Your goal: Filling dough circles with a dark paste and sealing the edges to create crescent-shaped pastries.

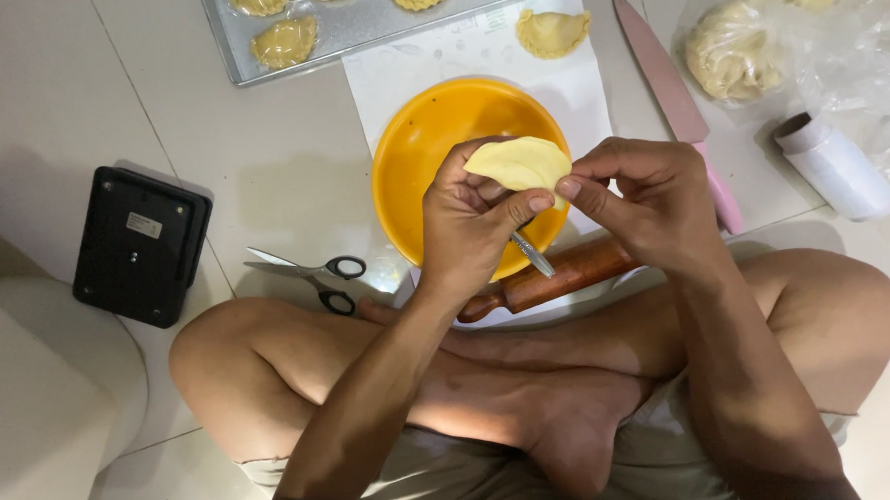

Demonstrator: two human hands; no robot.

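Floor: tray (355, 29) w/ pastries; both hands (469, 224) (653, 206) pinch folded dough (519, 164) over yellow bowl (411, 151).

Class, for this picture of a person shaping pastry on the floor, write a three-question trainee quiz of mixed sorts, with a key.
1. True or false: both the left hand and the right hand grip the folded pastry.
2. Which lies nearest the black box? A) scissors B) pink knife C) white cylinder
3. What does the pastry hang over?

Key
1. True; each pinches an edge.
2. A.
3. The yellow bowl, with a wooden rolling pin just behind the hands.
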